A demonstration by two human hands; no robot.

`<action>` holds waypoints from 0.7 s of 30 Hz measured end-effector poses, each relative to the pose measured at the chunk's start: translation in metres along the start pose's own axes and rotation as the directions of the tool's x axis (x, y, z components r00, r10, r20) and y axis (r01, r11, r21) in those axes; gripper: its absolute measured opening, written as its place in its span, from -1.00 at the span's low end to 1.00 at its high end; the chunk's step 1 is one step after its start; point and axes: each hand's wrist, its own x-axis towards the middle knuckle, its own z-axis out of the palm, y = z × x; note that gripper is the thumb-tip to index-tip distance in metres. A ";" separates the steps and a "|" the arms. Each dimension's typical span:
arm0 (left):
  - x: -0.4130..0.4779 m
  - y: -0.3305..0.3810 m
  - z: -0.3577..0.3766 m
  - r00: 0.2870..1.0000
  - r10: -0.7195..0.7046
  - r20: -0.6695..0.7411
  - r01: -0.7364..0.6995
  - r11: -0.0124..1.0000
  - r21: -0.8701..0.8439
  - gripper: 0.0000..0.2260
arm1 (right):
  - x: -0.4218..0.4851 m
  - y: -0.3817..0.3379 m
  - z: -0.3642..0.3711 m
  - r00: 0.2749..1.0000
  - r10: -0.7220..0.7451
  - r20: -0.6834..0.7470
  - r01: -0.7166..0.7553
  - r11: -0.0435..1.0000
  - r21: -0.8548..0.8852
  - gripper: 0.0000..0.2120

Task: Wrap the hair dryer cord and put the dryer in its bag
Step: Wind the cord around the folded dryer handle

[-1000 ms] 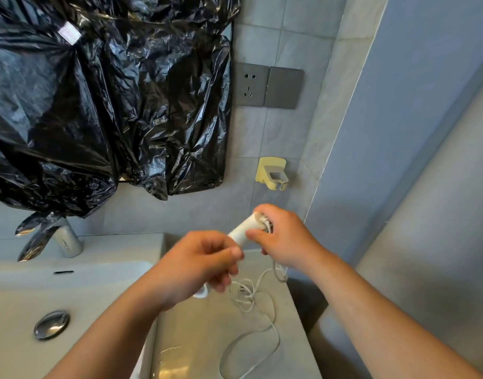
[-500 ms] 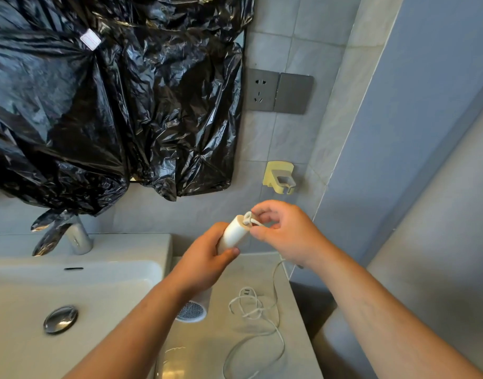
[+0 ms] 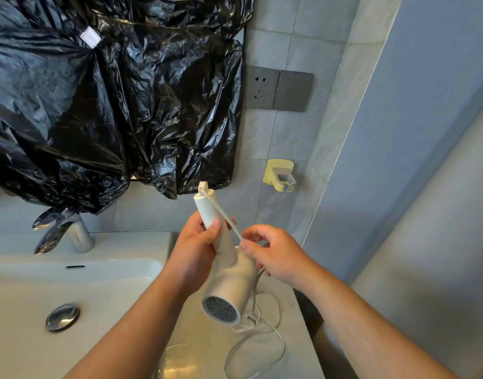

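Note:
A white hair dryer (image 3: pixel 229 283) is held upside down over the counter, handle pointing up, mesh end facing me. My left hand (image 3: pixel 196 250) grips the handle around its middle. My right hand (image 3: pixel 273 255) pinches the white cord (image 3: pixel 228 218), which runs taut down from the handle's tip. The rest of the cord lies in loose loops (image 3: pixel 259 332) on the counter under the dryer. No dryer bag is in view.
A white sink (image 3: pixel 71 283) with a chrome drain (image 3: pixel 62 316) and faucet (image 3: pixel 79 236) sits at the left. Black plastic sheeting (image 3: pixel 112 91) covers the wall above it. A wall socket (image 3: pixel 262 87) and a yellow holder (image 3: pixel 280 175) are on the tiles; a blue wall stands right.
The dryer has been lifted and turned handle-up, so its body and mesh end now show. My right hand has slid down from the handle's tip, drawing the cord taut along the handle.

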 end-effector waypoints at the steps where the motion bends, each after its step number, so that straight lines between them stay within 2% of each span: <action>1: 0.000 0.001 0.000 1.000 0.000 -0.001 0.000 1.000 -0.027 -0.81 | 0.000 0.002 0.001 1.000 -0.007 0.007 0.007 0.999 -0.047 -0.96; 4: 0.000 0.004 0.001 0.999 0.008 -0.035 -0.012 0.992 -0.122 -0.80 | -0.003 0.006 0.002 0.999 -0.032 -0.001 0.032 0.990 -0.134 -0.95; 6: 0.000 0.007 0.001 0.996 0.009 -0.094 -0.030 0.974 -0.225 -0.84 | -0.005 0.011 0.005 0.998 -0.064 -0.011 0.062 0.986 -0.155 -0.86; 9: 0.000 0.012 0.005 0.979 -0.033 -0.201 -0.042 0.933 -0.357 -0.84 | -0.008 0.018 0.010 0.992 -0.098 -0.075 0.089 0.989 -0.119 -0.80; 13: 0.003 0.012 0.011 0.955 0.034 -0.293 -0.089 0.980 -0.176 -0.81 | -0.009 0.016 0.015 0.993 -0.047 -0.113 0.050 0.998 0.025 -0.83; 14: 0.004 0.013 0.011 0.949 0.034 -0.312 -0.087 0.983 -0.160 -0.80 | -0.009 0.015 0.015 0.988 -0.031 -0.149 0.040 0.997 0.061 -0.79; 16: 0.005 0.014 0.008 0.945 0.015 -0.326 -0.092 0.971 -0.221 -0.81 | -0.010 0.015 0.016 0.971 0.063 -0.231 -0.028 0.988 0.150 -0.48; 18: 0.005 0.015 0.008 0.940 -0.021 -0.340 -0.105 0.932 -0.346 -0.81 | -0.008 0.013 0.017 0.952 0.254 -0.171 -0.178 0.914 0.365 -0.11; 19: 0.005 0.016 0.009 0.938 -0.033 -0.346 -0.111 0.914 -0.389 -0.81 | -0.007 0.012 0.019 0.940 0.329 -0.088 -0.246 0.834 0.494 -0.05; 21: 0.004 0.016 0.012 0.938 -0.045 -0.344 -0.115 0.895 -0.432 -0.83 | -0.006 0.012 0.023 0.915 0.397 0.069 -0.336 0.655 0.677 -0.21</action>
